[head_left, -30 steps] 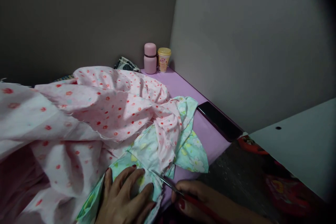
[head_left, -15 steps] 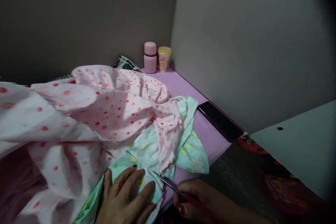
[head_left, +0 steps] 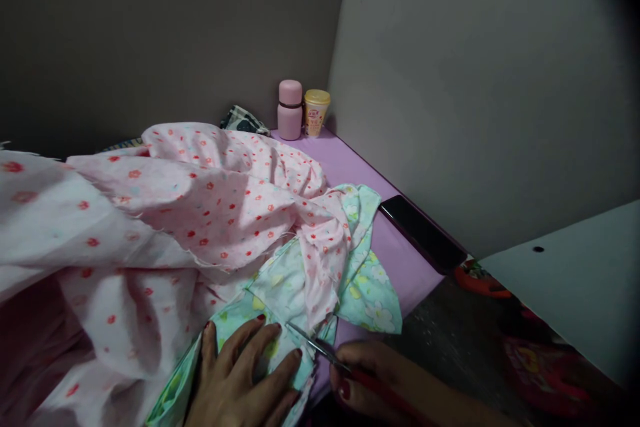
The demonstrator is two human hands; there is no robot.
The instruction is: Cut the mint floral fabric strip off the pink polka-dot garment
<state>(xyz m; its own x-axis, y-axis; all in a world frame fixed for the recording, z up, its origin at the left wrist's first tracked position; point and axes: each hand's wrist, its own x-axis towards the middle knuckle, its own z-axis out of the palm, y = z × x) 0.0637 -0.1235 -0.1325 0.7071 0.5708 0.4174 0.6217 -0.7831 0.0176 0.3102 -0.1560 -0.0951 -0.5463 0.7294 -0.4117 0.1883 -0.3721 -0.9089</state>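
Note:
My left hand point(head_left: 245, 373) lies with fingers spread on a mint-green floral cloth point(head_left: 240, 321), pressing it on the surface. My right hand point(head_left: 365, 380) is closed round a slim red-handled tool with a pointed metal end point(head_left: 320, 347); its exact kind I cannot make out. The metal tip rests on or just over the green cloth, to the right of my left fingers. Joined to or lying over the green cloth is a pink cloth with small red flowers point(head_left: 240, 207), bunched in folds with frayed edges.
A black phone point(head_left: 424, 233) lies along the right edge of the purple tabletop point(head_left: 345, 153). A pink flask point(head_left: 290, 110) and a yellow-lidded cup point(head_left: 316, 113) stand in the back corner, beside a checked cloth point(head_left: 244, 120). Grey panels point(head_left: 450, 80) rise behind and to the right.
The view has shifted slightly, so everything sits a little further right. The tool's tip shows more plainly over the green cloth. Both hands keep nearly the same places.

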